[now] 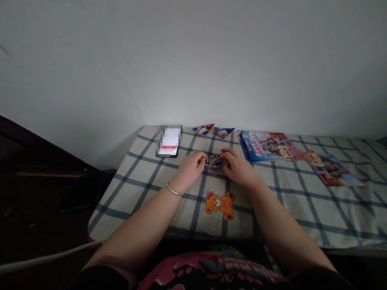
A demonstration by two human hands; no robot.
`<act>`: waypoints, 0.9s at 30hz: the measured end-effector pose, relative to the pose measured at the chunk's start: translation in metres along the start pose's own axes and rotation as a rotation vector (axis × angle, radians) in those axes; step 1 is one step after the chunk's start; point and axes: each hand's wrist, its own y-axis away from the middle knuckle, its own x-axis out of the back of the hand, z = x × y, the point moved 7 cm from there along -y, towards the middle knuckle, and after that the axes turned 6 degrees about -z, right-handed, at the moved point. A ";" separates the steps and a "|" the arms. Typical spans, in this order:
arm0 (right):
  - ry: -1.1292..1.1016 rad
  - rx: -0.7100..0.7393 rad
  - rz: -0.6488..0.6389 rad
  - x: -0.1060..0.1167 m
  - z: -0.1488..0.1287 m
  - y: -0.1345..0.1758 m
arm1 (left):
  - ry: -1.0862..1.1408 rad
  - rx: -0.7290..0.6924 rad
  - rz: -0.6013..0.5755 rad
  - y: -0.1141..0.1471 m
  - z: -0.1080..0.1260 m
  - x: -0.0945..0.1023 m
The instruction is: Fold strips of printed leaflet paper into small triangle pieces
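Observation:
Between my hands, on the checked tablecloth, is a small piece of folded printed paper (213, 162) in blue, red and white. My left hand (192, 164), with a silver bangle on the wrist, has its fingers closed on the left end of the paper. My right hand (236, 166) grips the right end, its thumb and fingers bent over it. Part of the paper is hidden under my fingers. Behind it, near the wall, stand two similar folded paper shapes (203, 129), the right one (224, 131) just beside the other.
A phone (169, 141) with a lit screen lies at the back left. To the right rests a stack of colourful printed leaflets (269, 146), with more leaflets (331, 168) beyond. The checked tablecloth (145, 167) bears a bear picture (220, 204). A white wall (242, 68) rises behind.

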 end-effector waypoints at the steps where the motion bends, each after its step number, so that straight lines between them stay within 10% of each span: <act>1: -0.006 0.004 -0.003 -0.002 0.002 0.000 | 0.002 -0.001 0.006 0.000 0.000 0.000; 27: -0.073 -0.065 -0.027 -0.012 0.023 -0.009 | -0.094 0.031 -0.035 -0.004 -0.001 0.001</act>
